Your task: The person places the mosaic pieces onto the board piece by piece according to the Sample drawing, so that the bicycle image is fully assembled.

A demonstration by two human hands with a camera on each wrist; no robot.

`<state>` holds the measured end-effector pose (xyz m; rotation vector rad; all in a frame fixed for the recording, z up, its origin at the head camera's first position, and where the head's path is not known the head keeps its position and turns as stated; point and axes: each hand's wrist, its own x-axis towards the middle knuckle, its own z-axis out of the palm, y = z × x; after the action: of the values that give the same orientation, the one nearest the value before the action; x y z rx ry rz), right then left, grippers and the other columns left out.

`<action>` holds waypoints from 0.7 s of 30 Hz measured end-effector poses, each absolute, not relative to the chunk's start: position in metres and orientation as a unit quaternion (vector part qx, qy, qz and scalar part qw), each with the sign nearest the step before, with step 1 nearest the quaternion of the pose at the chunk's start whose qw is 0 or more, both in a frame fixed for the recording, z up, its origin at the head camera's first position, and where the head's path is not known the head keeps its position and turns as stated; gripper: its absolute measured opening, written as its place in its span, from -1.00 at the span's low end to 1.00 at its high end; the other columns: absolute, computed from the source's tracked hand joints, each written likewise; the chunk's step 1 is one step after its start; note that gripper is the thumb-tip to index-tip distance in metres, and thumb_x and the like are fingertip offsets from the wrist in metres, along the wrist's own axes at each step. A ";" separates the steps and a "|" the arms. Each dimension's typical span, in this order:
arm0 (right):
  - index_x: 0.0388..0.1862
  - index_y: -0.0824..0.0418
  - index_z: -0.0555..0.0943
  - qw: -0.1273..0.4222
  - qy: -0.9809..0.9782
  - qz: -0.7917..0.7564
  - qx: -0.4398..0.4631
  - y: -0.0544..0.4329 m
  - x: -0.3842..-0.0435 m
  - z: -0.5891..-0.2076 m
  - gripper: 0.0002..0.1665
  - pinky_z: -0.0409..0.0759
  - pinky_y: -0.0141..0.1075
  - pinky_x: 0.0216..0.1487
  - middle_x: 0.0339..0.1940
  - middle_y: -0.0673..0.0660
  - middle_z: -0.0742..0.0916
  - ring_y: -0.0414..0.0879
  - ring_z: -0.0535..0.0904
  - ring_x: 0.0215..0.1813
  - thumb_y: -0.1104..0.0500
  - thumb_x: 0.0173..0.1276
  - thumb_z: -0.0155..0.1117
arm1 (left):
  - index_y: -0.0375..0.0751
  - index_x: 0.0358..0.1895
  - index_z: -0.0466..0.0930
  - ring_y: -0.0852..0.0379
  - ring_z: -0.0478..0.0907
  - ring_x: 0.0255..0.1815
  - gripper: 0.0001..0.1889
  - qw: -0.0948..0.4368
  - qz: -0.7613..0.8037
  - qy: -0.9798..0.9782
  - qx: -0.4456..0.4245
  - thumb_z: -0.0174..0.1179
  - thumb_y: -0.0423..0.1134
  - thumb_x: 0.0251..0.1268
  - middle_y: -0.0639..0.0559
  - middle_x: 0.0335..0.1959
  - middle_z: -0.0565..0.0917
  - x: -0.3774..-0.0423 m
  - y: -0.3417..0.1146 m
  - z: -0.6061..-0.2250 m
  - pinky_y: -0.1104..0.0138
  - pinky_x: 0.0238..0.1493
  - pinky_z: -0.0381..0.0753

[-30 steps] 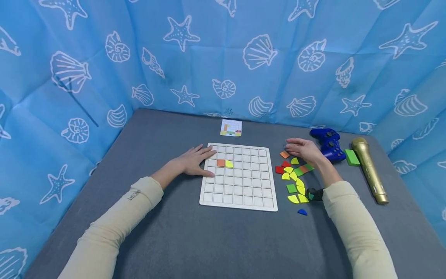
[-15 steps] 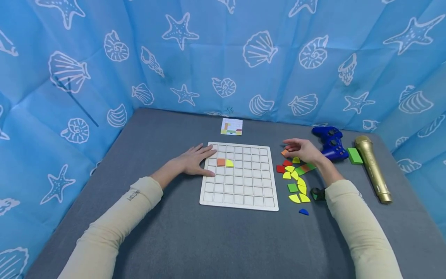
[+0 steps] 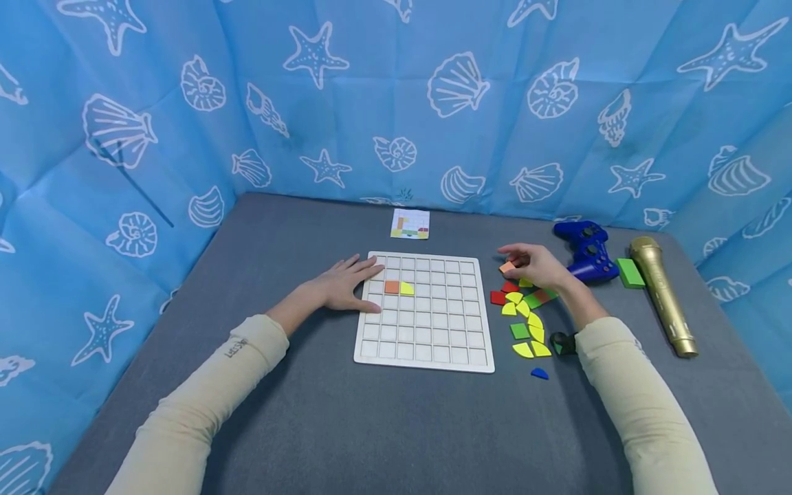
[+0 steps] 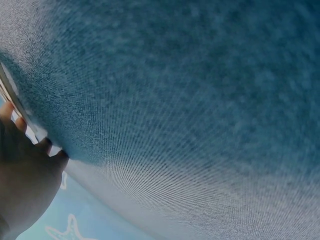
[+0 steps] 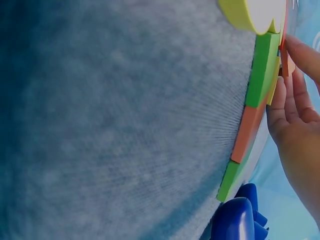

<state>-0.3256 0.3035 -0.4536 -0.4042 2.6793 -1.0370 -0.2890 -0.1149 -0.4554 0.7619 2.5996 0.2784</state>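
My left hand [image 3: 340, 285] lies with its fingers spread on the left edge of a white grid board [image 3: 424, 368]. In the board's cells sit an orange square tile [image 3: 392, 287] and, beside it on the right, a yellow quarter-circle tile [image 3: 406, 289]. To the right of the board my right hand [image 3: 537, 266] pinches another orange square tile [image 3: 507, 267] between thumb and fingers. Below that hand lie red tiles [image 3: 498, 298], several yellow quarter-circle tiles [image 3: 522, 350] and a green square tile [image 3: 520, 331]. The right wrist view shows the hand [image 5: 300, 110] beside the tile row.
A small pattern card [image 3: 410, 224] lies behind the board. At the right are a blue game controller [image 3: 588, 251], a green block [image 3: 630, 273] and a gold microphone [image 3: 663, 295]. A blue tile [image 3: 540, 374] lies nearest the front. A blue shell-print curtain [image 3: 396, 103] surrounds the table.
The right hand has closed its thumb and fingers on the loose orange square tile, which now sits tilted in its fingertips. The left hand stays on the board's edge.
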 end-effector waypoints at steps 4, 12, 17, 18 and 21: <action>0.26 0.31 0.47 0.120 0.920 -0.349 -0.130 0.304 -0.325 -0.453 -0.50 0.53 -0.16 -0.11 -0.03 0.30 0.56 0.12 0.48 -0.08 0.30 0.35 0.26 | 0.14 0.55 -0.16 -0.07 -0.36 0.52 0.01 0.206 0.102 0.934 0.275 0.07 0.45 0.11 0.11 0.55 -0.20 -0.289 -0.115 -0.456 -0.01 0.43 -0.31; 0.22 0.32 0.52 0.109 0.919 -0.370 -0.082 0.306 -0.323 -0.449 -0.54 0.54 -0.24 -0.21 0.03 0.32 0.58 0.12 0.49 -0.06 0.12 0.43 0.19 | 0.14 0.55 -0.16 -0.06 -0.37 0.52 0.01 0.206 0.106 0.933 0.276 0.07 0.44 0.12 0.12 0.55 -0.20 -0.289 -0.115 -0.455 0.00 0.44 -0.31; 0.18 0.33 0.53 0.109 0.908 -0.399 -0.066 0.303 -0.322 -0.445 -0.50 0.57 -0.27 -0.26 -0.05 0.29 0.64 0.10 0.55 -0.14 0.03 0.41 0.20 | 0.15 0.55 -0.16 -0.06 -0.37 0.52 0.01 0.206 0.105 0.933 0.274 0.07 0.45 0.11 0.12 0.55 -0.20 -0.289 -0.115 -0.456 0.00 0.44 -0.31; 0.17 0.33 0.54 0.113 0.906 -0.403 -0.063 0.301 -0.321 -0.444 -0.50 0.58 -0.26 -0.26 -0.07 0.28 0.66 0.09 0.57 -0.15 0.02 0.41 0.21 | 0.14 0.55 -0.16 -0.06 -0.37 0.52 0.01 0.207 0.104 0.933 0.274 0.07 0.45 0.11 0.11 0.55 -0.20 -0.289 -0.116 -0.456 0.00 0.44 -0.31; 0.16 0.33 0.54 0.130 0.900 -0.413 -0.054 0.298 -0.318 -0.440 -0.49 0.58 -0.23 -0.21 -0.08 0.25 0.69 0.09 0.59 -0.14 0.00 0.40 0.22 | 0.14 0.55 -0.16 -0.06 -0.37 0.52 0.01 0.207 0.104 0.933 0.275 0.06 0.45 0.12 0.12 0.55 -0.20 -0.289 -0.116 -0.455 -0.01 0.43 -0.31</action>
<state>-0.3181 0.2977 -0.4402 -0.1581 2.6144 -1.2013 -0.2887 -0.1159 -0.4550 0.7655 2.5983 0.2888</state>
